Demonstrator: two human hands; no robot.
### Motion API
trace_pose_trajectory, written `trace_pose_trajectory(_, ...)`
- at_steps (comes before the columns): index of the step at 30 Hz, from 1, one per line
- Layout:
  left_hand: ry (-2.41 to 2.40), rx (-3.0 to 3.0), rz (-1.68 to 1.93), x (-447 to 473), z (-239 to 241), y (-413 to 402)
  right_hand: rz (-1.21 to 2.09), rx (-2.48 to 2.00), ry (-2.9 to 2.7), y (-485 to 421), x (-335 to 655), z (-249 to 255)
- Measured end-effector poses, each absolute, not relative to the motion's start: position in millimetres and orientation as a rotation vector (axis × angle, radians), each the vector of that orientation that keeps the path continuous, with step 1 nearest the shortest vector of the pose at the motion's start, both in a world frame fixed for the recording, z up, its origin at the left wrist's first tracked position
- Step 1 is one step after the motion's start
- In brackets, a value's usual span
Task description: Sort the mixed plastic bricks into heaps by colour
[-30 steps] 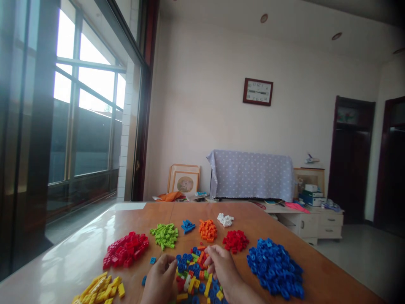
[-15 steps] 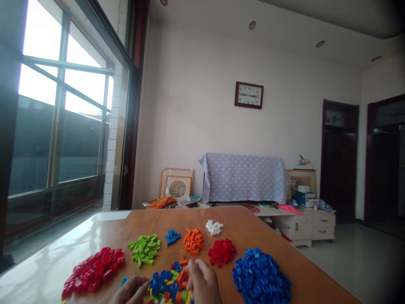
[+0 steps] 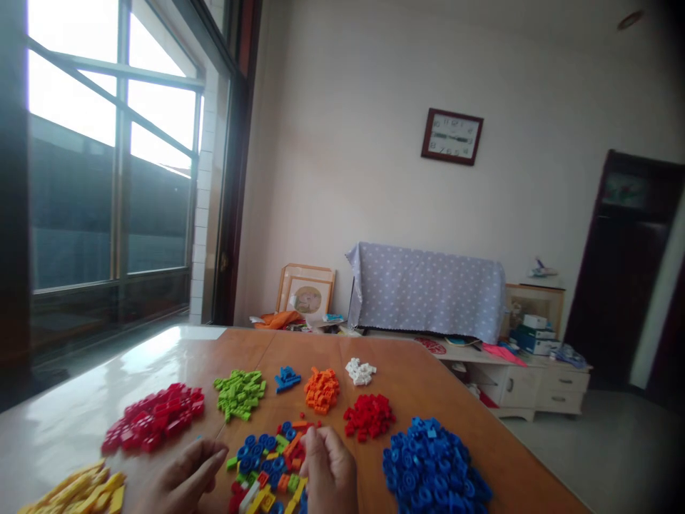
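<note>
Mixed brick pile [image 3: 267, 467] lies between loosely open left fingers [image 3: 211, 453] and curled right fingers [image 3: 315, 446]

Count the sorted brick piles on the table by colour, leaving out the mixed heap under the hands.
Red piles: 2
Blue piles: 2
Green pile: 1
Orange pile: 1
White pile: 1
Yellow pile: 1
Total: 8 sorted piles
</note>
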State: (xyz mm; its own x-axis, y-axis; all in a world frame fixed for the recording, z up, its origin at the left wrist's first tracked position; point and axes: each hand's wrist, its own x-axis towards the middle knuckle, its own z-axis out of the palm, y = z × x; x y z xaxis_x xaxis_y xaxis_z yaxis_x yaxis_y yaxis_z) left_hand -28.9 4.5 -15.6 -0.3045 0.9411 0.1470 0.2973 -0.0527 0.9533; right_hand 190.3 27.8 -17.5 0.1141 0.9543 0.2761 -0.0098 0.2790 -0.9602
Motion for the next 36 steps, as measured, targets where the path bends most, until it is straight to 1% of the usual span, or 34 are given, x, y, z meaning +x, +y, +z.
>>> trace_pose_trajectory(4, 1.615, 1.332, 1.423, -20, -3, -3, 0.987, -1.089, -1.207, 25, 206, -15)
trace_pose_trajectory(13, 1.587, 1.29, 1.397, -28, -23, 3, 0.972, -1.135, -1.164, 26, 216, -16)
trace_pose_trajectory(23, 1.582, 1.318, 1.418, -29, -33, 8, 0.802, -1.172, -1.226, 30, 230, -14)
trace_pose_trajectory(29, 1.729, 1.678, 1.404, -30, -44, 10, 0.722, -1.177, -1.205, 35, 240, -9)
trace_pose_trajectory(36, 1.918, 1.927, 1.134, -29, -51, 10, 0.636, -1.159, -1.286, 33, 242, -5)
